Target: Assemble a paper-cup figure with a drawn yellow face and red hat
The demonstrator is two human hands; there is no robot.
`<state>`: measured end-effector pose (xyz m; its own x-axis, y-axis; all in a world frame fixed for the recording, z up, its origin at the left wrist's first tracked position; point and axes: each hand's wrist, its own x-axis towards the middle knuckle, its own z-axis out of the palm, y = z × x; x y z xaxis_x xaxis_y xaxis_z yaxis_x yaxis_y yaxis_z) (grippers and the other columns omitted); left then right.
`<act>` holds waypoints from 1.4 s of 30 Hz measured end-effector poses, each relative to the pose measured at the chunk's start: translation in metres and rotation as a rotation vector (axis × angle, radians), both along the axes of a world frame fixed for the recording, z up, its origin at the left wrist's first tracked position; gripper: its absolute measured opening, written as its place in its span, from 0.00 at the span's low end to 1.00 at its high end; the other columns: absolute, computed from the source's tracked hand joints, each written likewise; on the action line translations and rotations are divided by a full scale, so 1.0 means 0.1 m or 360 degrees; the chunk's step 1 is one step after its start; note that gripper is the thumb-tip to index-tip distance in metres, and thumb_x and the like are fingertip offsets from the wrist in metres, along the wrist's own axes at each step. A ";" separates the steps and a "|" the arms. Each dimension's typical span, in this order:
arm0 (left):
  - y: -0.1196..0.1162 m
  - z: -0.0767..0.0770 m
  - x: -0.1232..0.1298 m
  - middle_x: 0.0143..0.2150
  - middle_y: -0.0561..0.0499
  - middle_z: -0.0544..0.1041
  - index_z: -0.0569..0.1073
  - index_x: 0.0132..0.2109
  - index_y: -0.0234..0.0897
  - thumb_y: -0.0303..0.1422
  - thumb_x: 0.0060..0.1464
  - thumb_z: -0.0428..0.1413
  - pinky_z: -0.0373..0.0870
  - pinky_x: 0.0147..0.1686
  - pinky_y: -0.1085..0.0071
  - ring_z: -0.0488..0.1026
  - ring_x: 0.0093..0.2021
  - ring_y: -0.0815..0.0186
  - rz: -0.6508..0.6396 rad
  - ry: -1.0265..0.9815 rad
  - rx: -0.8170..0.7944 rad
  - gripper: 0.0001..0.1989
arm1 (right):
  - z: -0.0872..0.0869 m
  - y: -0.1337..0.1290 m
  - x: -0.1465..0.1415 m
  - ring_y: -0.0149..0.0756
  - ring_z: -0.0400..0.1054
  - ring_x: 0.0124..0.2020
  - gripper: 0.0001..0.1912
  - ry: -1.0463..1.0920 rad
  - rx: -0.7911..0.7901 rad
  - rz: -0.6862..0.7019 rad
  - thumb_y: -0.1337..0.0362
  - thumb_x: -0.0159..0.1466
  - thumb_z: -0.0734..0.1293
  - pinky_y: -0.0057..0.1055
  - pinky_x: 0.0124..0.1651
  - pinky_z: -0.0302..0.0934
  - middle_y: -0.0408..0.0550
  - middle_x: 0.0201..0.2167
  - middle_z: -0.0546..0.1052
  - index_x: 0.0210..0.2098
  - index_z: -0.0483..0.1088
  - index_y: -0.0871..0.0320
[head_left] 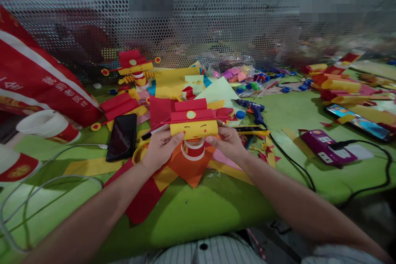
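Left fingers [163, 142] and right fingers [227, 140] are clamping opposite sides of a red-hatted yellow paper face [194, 129], holding it between them above a cup [193, 151]; a phone [122, 137] is lying left of the left fingers.

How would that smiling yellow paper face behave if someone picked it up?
The yellow paper face is probably very light, looking like a curled sheet. A firm pinch would likely crease it. It may be top-heavy: it is wider than the small cup beneath, though any joint is hidden.
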<state>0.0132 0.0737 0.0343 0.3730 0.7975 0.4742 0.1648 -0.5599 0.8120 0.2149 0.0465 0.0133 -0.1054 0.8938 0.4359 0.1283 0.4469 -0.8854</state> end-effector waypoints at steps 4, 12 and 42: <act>0.04 -0.01 -0.02 0.41 0.46 0.79 0.78 0.37 0.37 0.35 0.55 0.54 0.74 0.39 0.70 0.76 0.39 0.64 0.0023 0.0089 0.0261 0.10 | -0.01 0.01 -0.01 0.40 0.68 0.45 0.08 0.0006 0.0076 -0.0101 0.56 0.58 0.67 0.38 0.47 0.64 0.46 0.41 0.77 0.33 0.78 0.49; 0.09 -0.01 -0.07 0.35 0.48 0.81 0.78 0.38 0.39 0.30 0.52 0.55 0.73 0.39 0.70 0.77 0.37 0.64 0.0095 0.0297 0.0673 0.08 | -0.07 0.10 0.02 0.40 0.70 0.42 0.07 -0.0035 0.0313 -0.0210 0.57 0.56 0.69 0.39 0.49 0.64 0.45 0.34 0.79 0.33 0.78 0.48; -0.02 0.03 0.01 0.38 0.46 0.80 0.80 0.35 0.38 0.41 0.50 0.58 0.73 0.42 0.64 0.75 0.42 0.59 -0.0096 -0.0160 -0.0266 0.12 | -0.10 0.08 -0.02 0.39 0.69 0.46 0.09 0.0286 -0.0081 0.0050 0.60 0.53 0.72 0.39 0.49 0.65 0.44 0.42 0.78 0.35 0.77 0.48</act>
<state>0.0145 0.0719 0.0370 0.3797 0.8460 0.3743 0.0484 -0.4222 0.9052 0.2130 0.0544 0.0029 -0.0579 0.9128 0.4042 -0.0474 0.4019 -0.9144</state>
